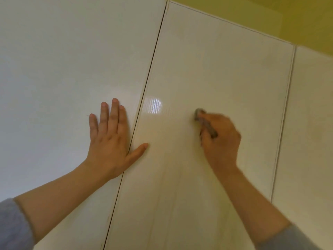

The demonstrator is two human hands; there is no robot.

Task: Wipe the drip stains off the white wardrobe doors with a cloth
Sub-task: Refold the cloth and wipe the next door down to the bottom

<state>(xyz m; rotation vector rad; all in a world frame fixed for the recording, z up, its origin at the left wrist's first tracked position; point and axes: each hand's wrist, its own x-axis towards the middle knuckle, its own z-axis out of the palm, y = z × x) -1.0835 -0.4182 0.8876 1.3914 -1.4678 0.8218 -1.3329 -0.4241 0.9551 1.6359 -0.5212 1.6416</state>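
**Grey cloth on the middle door, left hand braced across the seam**

Grey-blue sleeves are nearest us: the left sleeve (12, 226) sits at the bottom corner, left of the seam (153, 56), and the right sleeve (288, 239) is low down, well right of it. Both forearms are bare and reach up the doors. Between them, right of the seam, faint vertical streaks (173, 195) run down the middle door (216, 69).

Up to the hands now. The left hand (108, 141) is flat on the wardrobe and straddles the seam. Its palm and four straight fingers lie on the left door (54, 69), close together and pointing up. The thumb is splayed across the seam with its tip on the middle door. Nothing is held there, and the fingers are fully extended.

Right of the seam, at about the same height, the right hand (221, 141) has its fingers curled tight around a small grey-brown cloth (205, 121). The cloth's top end pokes out above the fingers and sits against the middle door. Hand and cloth are both blurred.

Just right of the seam, level with the left fingertips, a bright glare (155, 105) comes off the glossy panel. Far right of the seam, past a second joint, the right door (310, 123) shows. Beyond the door tops is a yellow-green wall (288, 15).
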